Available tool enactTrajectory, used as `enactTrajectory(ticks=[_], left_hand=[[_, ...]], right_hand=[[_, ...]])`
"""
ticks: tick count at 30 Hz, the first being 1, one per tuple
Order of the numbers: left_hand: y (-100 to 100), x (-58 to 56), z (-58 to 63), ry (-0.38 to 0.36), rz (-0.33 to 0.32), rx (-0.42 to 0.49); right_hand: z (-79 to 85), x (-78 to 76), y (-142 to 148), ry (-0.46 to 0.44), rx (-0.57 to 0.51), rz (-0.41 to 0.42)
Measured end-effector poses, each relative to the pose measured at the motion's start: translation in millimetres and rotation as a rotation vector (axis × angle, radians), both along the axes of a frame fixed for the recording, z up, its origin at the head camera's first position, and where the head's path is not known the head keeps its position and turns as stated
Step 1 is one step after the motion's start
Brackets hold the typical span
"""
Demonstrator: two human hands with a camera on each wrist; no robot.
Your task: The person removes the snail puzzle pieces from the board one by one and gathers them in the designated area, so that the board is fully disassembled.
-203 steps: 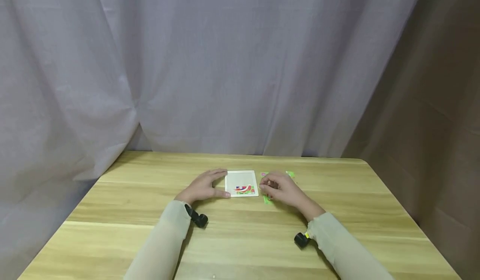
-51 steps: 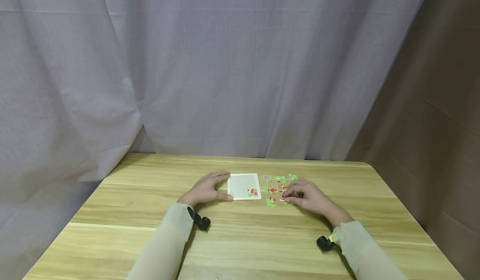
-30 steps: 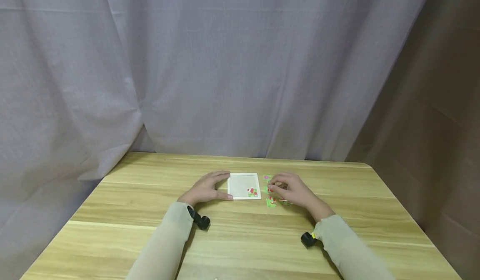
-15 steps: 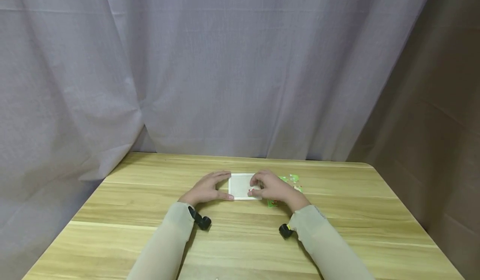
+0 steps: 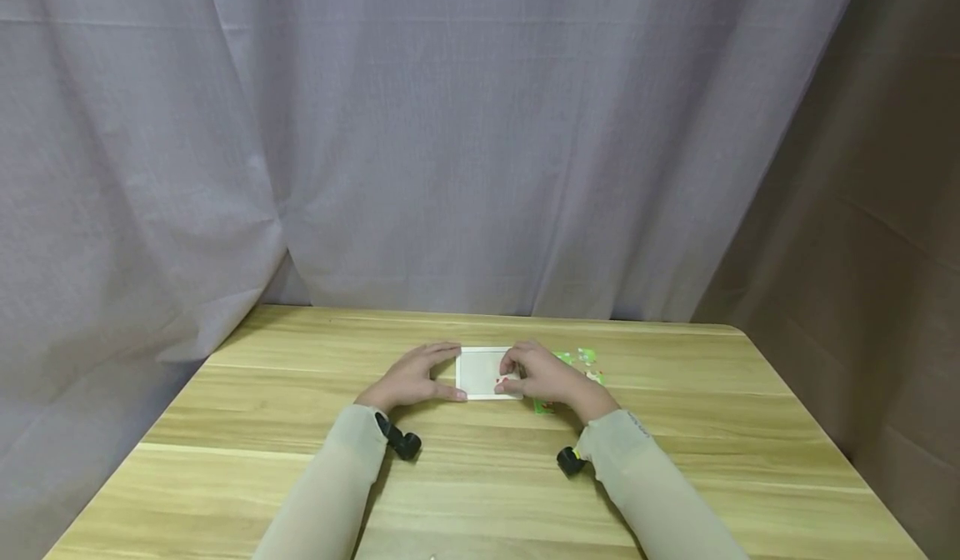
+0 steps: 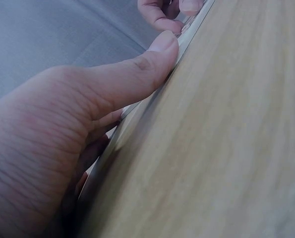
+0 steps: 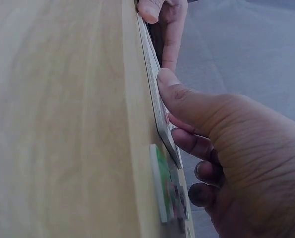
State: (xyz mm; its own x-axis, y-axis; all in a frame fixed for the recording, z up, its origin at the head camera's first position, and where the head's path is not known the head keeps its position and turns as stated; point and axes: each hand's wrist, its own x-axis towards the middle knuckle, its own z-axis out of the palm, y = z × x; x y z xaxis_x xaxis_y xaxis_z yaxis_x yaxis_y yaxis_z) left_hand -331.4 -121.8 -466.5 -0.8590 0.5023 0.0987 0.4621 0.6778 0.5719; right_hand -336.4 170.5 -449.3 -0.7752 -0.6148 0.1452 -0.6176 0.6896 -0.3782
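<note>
A white square puzzle tray (image 5: 477, 370) lies flat on the table, its right part covered by my right hand. My left hand (image 5: 411, 375) rests at the tray's left edge, thumb at the near corner and fairly straight fingers at the far one. In the left wrist view the thumb (image 6: 137, 79) lies along the near edge. Over the tray's lower right, my right hand (image 5: 546, 375) pinches a small red-and-white puzzle piece (image 5: 502, 382) between thumb and curled index finger. The pieces seen earlier in that corner are mostly hidden beneath it.
Several loose puzzle pieces (image 5: 587, 356) with green and red print lie right of the tray, partly behind the right hand. One green piece (image 7: 159, 183) lies close to the tray's corner. The wooden table (image 5: 465, 485) ends at a grey curtain (image 5: 450, 143).
My right hand has picked up a piece from the loose ones and moved left over the tray. It has barely moved in the last half second. My left hand stays at the tray's edge.
</note>
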Motion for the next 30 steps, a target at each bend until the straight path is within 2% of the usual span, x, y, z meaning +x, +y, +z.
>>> enactTrajectory(ticks=[18,22,27,30], left_hand=[[1.0,1.7,2.9,-0.015,0.000,0.006],[1.1,1.7,0.9,-0.019,-0.001,-0.001],[1.5,1.9,2.3,-0.017,0.000,0.000],[1.2,2.6,4.1,-0.014,0.000,0.000]], right_hand=[[3.4,2.2,1.3,-0.039,-0.048,0.006],[3.6,3.5,2.4,-0.087,-0.103,0.026],[3.5,3.1,5.0,-0.186,-0.211,-0.007],[3.4,1.5,6.8,-0.200,-0.247,-0.018]])
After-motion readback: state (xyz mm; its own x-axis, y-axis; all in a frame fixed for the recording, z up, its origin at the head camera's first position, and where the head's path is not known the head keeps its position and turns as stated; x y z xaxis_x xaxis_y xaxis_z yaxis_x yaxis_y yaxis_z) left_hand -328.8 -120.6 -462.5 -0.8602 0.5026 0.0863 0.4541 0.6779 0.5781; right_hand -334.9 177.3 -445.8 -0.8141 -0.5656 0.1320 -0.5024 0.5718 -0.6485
